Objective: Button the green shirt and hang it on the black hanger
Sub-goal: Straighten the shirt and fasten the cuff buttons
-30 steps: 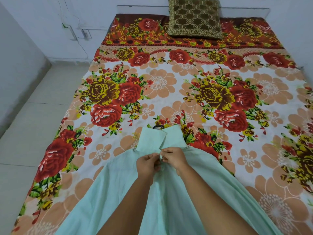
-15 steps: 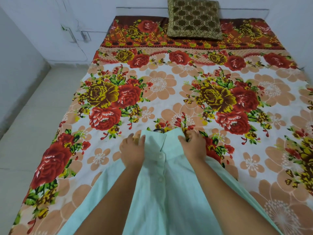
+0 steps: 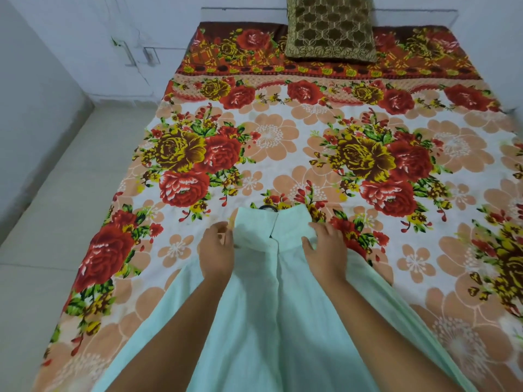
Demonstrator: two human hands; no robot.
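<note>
The pale green shirt lies front up on the flowered bedsheet, its placket closed down the middle and its collar pointing away from me. The black hanger shows only as a curved hook just past the collar; the rest is hidden inside the shirt. My left hand grips the left collar flap, which bulges up beside the fingers. My right hand rests on the right collar end and shoulder, fingers spread.
The bed fills most of the view, with a brown-gold cushion at its far end by the wall. Tiled floor runs along the bed's left side.
Both hands left the placket below the collar, where they were pinching together, and moved apart to the collar's two sides. The left collar flap is now raised in my left hand.
</note>
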